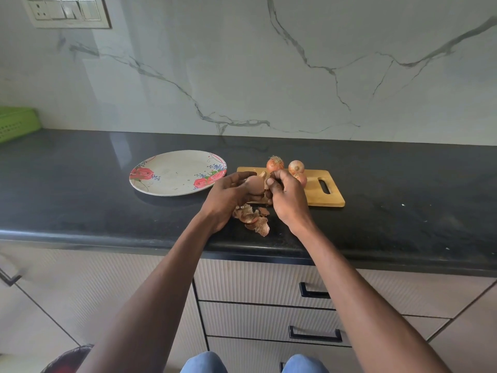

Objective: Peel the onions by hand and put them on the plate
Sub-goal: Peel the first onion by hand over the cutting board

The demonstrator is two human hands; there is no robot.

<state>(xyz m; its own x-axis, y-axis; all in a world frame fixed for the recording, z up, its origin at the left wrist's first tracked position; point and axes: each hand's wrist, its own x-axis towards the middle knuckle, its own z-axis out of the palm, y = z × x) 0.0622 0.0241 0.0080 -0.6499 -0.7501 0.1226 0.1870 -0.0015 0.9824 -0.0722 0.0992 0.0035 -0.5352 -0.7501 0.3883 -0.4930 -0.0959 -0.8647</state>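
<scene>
Onion (255, 184) between both grips, over counter (107, 200)

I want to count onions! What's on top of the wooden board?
Three unpeeled onions sit at the back of the wooden board. The hands cover its left part, so anything lying there is hidden.

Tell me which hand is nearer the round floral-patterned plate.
Left. The left hand, gripping the partly peeled onion, sits just beside the round floral-patterned plate at its right edge. The right hand, pinching skin, is farther right, over the wooden cutting board.
</scene>
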